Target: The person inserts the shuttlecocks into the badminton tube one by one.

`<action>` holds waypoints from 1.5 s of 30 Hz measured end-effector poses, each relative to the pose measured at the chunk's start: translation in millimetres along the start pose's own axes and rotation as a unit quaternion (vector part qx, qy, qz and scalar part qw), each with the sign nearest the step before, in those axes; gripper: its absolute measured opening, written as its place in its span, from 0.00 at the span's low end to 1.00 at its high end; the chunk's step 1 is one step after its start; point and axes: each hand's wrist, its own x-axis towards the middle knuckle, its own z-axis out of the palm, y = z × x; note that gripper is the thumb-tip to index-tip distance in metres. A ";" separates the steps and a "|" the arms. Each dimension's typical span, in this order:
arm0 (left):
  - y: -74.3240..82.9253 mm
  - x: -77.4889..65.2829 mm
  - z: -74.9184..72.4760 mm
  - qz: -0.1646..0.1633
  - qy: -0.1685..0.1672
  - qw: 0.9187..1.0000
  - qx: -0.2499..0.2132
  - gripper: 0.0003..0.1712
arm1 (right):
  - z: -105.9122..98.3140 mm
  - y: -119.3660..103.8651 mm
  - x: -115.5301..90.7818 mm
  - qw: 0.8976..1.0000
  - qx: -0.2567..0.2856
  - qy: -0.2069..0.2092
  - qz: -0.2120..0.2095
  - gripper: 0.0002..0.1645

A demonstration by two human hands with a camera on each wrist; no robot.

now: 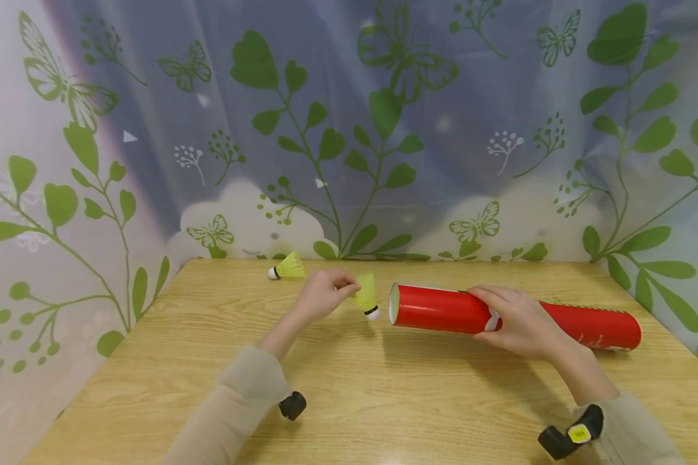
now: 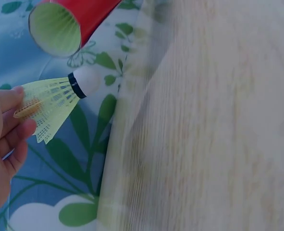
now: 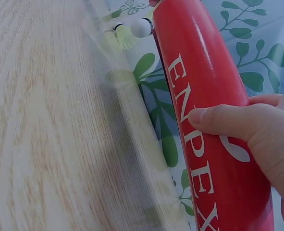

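Note:
My left hand [image 1: 324,296] pinches a yellow shuttlecock [image 1: 366,297] by its skirt edge, with the white cork tilted down and toward the tube. A red shuttlecock tube [image 1: 442,309] is gripped around its middle by my right hand [image 1: 523,323], thumb on the near side. The tube lies sideways above the table, its open end facing left, close to the held shuttlecock. In the left wrist view, yellow-green skirts show inside the tube mouth [image 2: 55,30]. White lettering runs along the tube in the right wrist view.
A second yellow shuttlecock [image 1: 287,266] lies on its side near the back edge of the wooden table [image 1: 349,400]. Behind the table hangs a curtain [image 1: 337,129] printed with leaves and butterflies. Each wrist wears a small black camera [image 1: 293,405].

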 end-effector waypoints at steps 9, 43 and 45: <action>12.6 -7.9 4.2 0.010 0.038 0.999 -0.036 0.06 | -2.5 -0.9 0.0 1.000 0.004 -0.001 0.009 0.46; 30.1 -24.7 28.6 -0.008 0.008 0.982 -0.187 0.06 | -0.1 2.7 -0.3 1.000 0.002 0.002 -0.001 0.46; 30.0 -25.0 28.2 -0.009 0.001 0.985 -0.175 0.07 | 0.1 2.7 -0.5 1.000 0.001 0.001 0.002 0.46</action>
